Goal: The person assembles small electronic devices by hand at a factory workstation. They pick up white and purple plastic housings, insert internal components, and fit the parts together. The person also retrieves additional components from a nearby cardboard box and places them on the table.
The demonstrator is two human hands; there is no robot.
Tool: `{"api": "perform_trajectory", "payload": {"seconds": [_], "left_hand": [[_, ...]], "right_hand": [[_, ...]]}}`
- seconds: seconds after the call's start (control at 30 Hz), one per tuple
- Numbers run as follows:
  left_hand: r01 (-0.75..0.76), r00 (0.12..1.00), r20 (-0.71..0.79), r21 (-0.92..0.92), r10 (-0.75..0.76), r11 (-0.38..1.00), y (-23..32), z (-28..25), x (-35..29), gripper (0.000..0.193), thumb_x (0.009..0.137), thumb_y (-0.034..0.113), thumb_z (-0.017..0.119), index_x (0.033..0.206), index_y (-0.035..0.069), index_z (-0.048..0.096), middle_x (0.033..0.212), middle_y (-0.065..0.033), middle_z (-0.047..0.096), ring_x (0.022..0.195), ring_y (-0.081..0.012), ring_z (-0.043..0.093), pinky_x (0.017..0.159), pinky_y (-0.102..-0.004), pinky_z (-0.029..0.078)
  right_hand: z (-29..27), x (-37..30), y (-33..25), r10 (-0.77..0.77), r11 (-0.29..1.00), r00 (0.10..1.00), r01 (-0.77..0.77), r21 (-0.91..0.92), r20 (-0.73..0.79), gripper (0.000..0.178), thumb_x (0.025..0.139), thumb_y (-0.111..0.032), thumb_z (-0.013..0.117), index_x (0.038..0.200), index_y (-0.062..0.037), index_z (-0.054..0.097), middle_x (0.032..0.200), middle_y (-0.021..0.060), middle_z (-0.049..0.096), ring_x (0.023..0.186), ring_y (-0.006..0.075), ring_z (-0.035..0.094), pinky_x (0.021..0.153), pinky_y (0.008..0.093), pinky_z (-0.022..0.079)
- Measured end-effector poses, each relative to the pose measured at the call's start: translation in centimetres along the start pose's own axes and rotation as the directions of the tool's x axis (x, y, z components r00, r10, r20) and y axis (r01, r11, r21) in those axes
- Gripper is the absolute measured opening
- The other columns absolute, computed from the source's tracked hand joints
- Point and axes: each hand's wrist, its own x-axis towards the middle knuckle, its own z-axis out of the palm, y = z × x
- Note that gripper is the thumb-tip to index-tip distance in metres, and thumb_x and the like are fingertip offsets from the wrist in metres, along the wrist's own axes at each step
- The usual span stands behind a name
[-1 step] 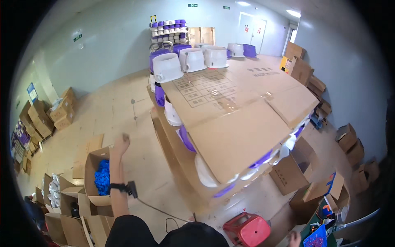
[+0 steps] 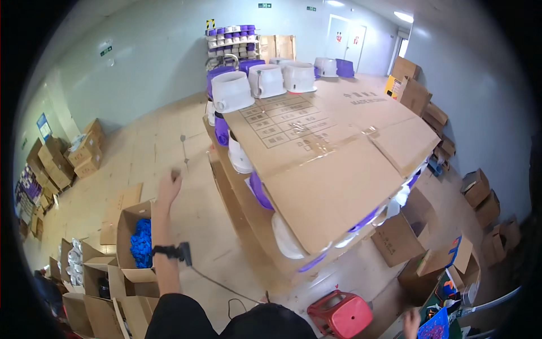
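Observation:
My left hand (image 2: 170, 185) is stretched out over the floor, left of a large cardboard-topped stack (image 2: 330, 192). Its fingers are curled closed and I see nothing in them. A black band with a small device (image 2: 179, 253) and a cable sits on that wrist. My right hand (image 2: 411, 323) shows at the lower right edge, beside a blue tray (image 2: 433, 326) of small pieces; its fingers are too unclear to read. White tubs (image 2: 232, 92) and purple tubs stand on the far end of the cardboard. More tub rims poke out from under the sheet.
A red plastic stool (image 2: 340, 313) stands between me and the stack. At the left is an open carton (image 2: 135, 237) with blue pieces, near other open cartons. Further cartons (image 2: 481, 189) line the right wall. A shelf (image 2: 232, 40) of tubs stands at the back.
The stack has shifted slightly to the right in the view. My right hand shows a little higher and further right. My left hand stays closed, its wrist turned a little.

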Motion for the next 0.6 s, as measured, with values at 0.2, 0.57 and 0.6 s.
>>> {"api": "perform_trajectory", "payload": {"seconds": [0.2,0.57,0.6], "left_hand": [[-0.309,0.949,-0.132,-0.181,0.288,0.934,22.5,-3.2,14.6,0.035,0.088,0.02,0.067,0.115,-0.001,0.061,0.106,-0.019,0.069,0.102,-0.0311,0.067,0.09,-0.0382,0.05],[-0.579,0.733,0.53,0.157,0.426,0.8,24.7,-0.7,27.8,0.069,0.07,0.032,0.078,0.129,0.007,0.051,0.113,-0.0217,0.065,0.106,-0.0376,0.063,0.093,-0.0439,0.05],[-0.588,0.711,0.566,0.154,0.417,0.794,25.3,-0.1,28.4,0.068,0.069,0.03,0.079,0.127,0.007,0.051,0.113,-0.0213,0.065,0.106,-0.0371,0.063,0.093,-0.0434,0.05]], "right_hand": [[-5.2,9.7,-33.3,-0.461,0.886,0.886,0.463,-0.026,0.049,0.02,0.092,-0.003,0.056,0.11,0.0002,0.064,0.099,0.0133,0.069,0.087,0.0206,0.064,0.076,0.0317,0.049],[-1.2,20.7,-63.5,-0.934,0.258,0.33,0.888,-0.381,0.138,0.021,0.089,-0.009,0.06,0.107,-0.0017,0.068,0.096,0.0134,0.071,0.09,0.0291,0.066,0.085,0.0377,0.049],[-0.9,22.1,-65.9,-0.926,0.218,0.319,0.887,-0.408,0.199,0.022,0.089,-0.013,0.06,0.106,-0.0029,0.069,0.096,0.014,0.071,0.091,0.0301,0.066,0.086,0.0385,0.049]]}}
